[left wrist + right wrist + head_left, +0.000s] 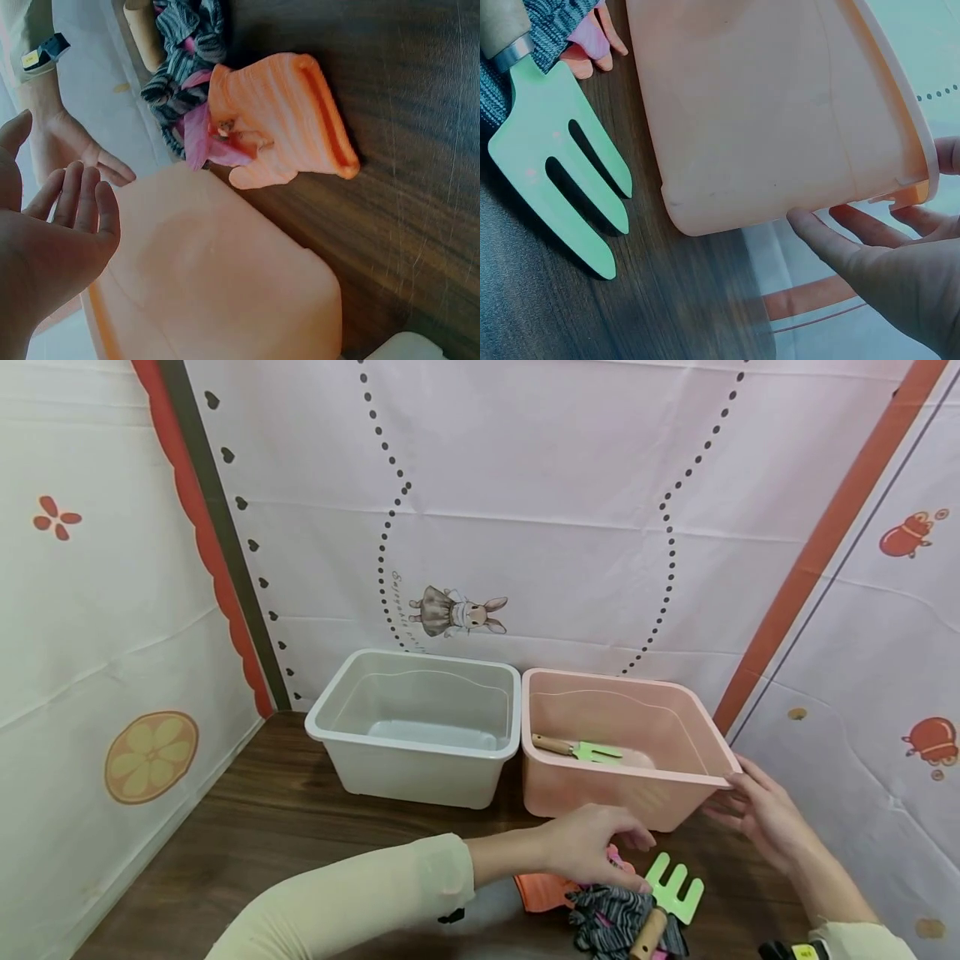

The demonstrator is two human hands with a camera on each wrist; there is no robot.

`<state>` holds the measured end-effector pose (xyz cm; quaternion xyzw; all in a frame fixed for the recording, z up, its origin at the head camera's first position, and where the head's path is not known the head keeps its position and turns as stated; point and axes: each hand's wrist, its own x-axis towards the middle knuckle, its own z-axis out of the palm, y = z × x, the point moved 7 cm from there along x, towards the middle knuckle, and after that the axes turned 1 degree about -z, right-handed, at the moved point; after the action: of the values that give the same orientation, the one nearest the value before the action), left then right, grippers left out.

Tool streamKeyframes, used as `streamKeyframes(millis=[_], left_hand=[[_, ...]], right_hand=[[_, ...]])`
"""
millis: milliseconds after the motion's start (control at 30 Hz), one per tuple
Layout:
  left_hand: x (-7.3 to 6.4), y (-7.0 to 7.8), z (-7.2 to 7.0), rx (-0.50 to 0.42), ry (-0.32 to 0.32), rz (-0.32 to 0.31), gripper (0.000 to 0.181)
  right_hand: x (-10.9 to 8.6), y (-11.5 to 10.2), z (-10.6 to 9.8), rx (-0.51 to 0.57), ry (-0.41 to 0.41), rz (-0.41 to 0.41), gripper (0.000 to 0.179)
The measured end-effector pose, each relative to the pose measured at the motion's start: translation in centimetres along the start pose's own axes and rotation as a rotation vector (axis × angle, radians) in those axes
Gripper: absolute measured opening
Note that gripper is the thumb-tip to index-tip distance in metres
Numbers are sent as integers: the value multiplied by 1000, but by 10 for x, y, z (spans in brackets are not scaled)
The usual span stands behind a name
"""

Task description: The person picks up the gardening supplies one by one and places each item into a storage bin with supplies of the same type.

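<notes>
My right hand [768,814] grips the front right corner of the pink bin [592,789], its thumb over the rim and fingers beneath. Just in front of that bin, my left hand [588,846] hovers over a pile of gloves, its fingers loosely bent and holding nothing in the left wrist view. The pile has an orange striped glove [281,124], dark grey striped gloves [609,910] and some pink fabric [196,131]. Across the grey gloves lies a green hand fork [678,893] with a wooden handle. A smaller green fork [596,752] rests inside the pink bin.
A pale grey bin [420,777] stands left of the pink one, their rims side by side. Both are on a dark wooden table [247,835]. A printed cloth [540,468] rises behind the bins and along both sides.
</notes>
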<state>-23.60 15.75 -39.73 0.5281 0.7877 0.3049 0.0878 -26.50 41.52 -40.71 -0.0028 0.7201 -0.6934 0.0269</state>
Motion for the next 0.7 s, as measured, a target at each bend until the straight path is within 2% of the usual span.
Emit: streamKeyframes(millis=[200, 400, 567, 700], left_hand=[[-2, -1, 9, -29, -29, -18, 47], [-7, -1, 19, -35, -71, -33, 49], [-7, 2, 27, -55, -93, -15, 47], [-6, 1, 34, -65, -102, -43, 45]], right_hand=[[-1, -2, 2, -9, -8, -4, 71], [-1, -2, 5, 0, -34, -3, 71], [-1, -2, 4, -8, -38, 17, 71], [0, -2, 3, -14, -38, 27, 73]])
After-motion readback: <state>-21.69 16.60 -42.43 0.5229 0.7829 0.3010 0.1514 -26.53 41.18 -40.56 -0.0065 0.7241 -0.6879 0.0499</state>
